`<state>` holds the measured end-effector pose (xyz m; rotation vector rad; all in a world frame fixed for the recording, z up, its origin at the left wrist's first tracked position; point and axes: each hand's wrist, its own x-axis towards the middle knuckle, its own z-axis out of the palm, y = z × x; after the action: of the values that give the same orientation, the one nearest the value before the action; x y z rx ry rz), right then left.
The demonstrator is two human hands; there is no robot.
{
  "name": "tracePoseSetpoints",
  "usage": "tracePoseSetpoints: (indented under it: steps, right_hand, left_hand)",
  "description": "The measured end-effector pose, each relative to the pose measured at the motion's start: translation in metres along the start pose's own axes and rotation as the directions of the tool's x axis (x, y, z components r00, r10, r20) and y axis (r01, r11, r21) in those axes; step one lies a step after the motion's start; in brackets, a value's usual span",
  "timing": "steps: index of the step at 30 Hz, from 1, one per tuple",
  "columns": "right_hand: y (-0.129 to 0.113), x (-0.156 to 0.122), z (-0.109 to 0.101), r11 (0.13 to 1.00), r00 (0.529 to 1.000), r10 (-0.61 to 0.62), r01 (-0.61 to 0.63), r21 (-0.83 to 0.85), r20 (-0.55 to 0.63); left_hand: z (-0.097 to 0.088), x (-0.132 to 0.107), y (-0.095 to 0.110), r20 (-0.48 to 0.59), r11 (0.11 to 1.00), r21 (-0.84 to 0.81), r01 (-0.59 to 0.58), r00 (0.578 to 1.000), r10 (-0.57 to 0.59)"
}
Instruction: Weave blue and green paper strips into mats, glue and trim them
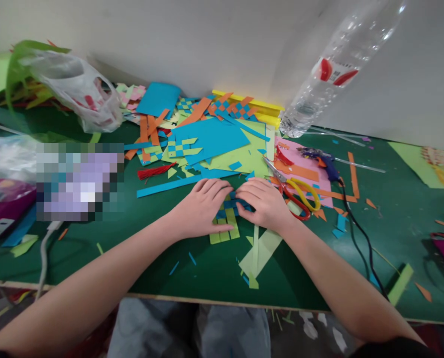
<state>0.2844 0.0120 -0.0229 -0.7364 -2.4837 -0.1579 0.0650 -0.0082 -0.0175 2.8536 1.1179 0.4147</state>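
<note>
My left hand (203, 206) and my right hand (265, 205) meet over a small woven paper piece (225, 231) of light green and blue strips on the table. The left fingers curl over its far left side, with the thumb along its green strips. My right fingers and thumb close on its blue strips at the right. The fingers hide most of the weave. Just beyond the hands lies a long blue paper strip (166, 186). Scissors (300, 194) with red and yellow handles rest to the right of my right hand, beside a light green strip (261, 253).
Blue sheets (210, 139), woven pieces and orange strips pile up along the wall. A glue gun (328, 166) trails a black cable at right. A clear plastic bottle (334, 74) stands behind. At left are a plastic bag (80, 89), a red tassel (155, 171) and a blurred-out phone-like device (82, 186).
</note>
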Motion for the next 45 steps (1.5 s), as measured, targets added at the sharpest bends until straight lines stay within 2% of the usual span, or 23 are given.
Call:
tracePoseSetpoints:
  steps: [5, 16, 20, 24, 29, 33, 37, 45]
  right_hand:
    - [-0.001, 0.000, 0.002, 0.998, 0.998, -0.052, 0.053, 0.029, -0.044]
    - [-0.005, -0.001, 0.001, 0.994, 1.000, 0.013, -0.012, 0.110, -0.007]
    - [-0.006, 0.001, 0.001, 0.995, 1.000, 0.019, -0.018, 0.100, -0.011]
    - [-0.006, 0.001, 0.000, 0.996, 1.000, 0.017, -0.016, 0.093, -0.017]
    - [-0.006, -0.001, 0.001, 0.995, 1.000, 0.019, -0.017, 0.101, -0.023]
    - [-0.007, -0.001, 0.001, 0.996, 1.000, 0.028, -0.026, 0.088, -0.015]
    - [-0.008, 0.000, 0.000, 0.996, 0.999, 0.031, -0.030, 0.085, -0.011]
    - [-0.009, 0.001, 0.001, 0.999, 0.999, -0.001, 0.003, 0.052, -0.034]
  left_hand:
    - [-0.002, -0.001, -0.005, -0.015, 0.999, 0.022, 0.042, 0.999, -0.041]
    - [-0.002, -0.001, -0.011, 0.051, 0.998, -0.019, 0.063, 0.997, -0.062]
    - [-0.004, 0.000, -0.011, 0.065, 0.998, -0.037, 0.051, 0.997, -0.049]
    - [-0.007, 0.000, -0.013, 0.025, 0.998, -0.022, 0.054, 0.998, -0.053]
    - [-0.016, -0.002, -0.028, -0.001, 0.997, 0.049, 0.056, 0.998, -0.056]
    - [-0.023, -0.004, -0.038, 0.017, 0.996, 0.009, 0.085, 0.996, -0.085]
    - [-0.024, -0.005, -0.039, 0.038, 0.992, -0.018, 0.125, 0.992, -0.124]
    - [-0.023, -0.006, -0.039, 0.075, 0.994, -0.061, 0.095, 0.993, -0.091]
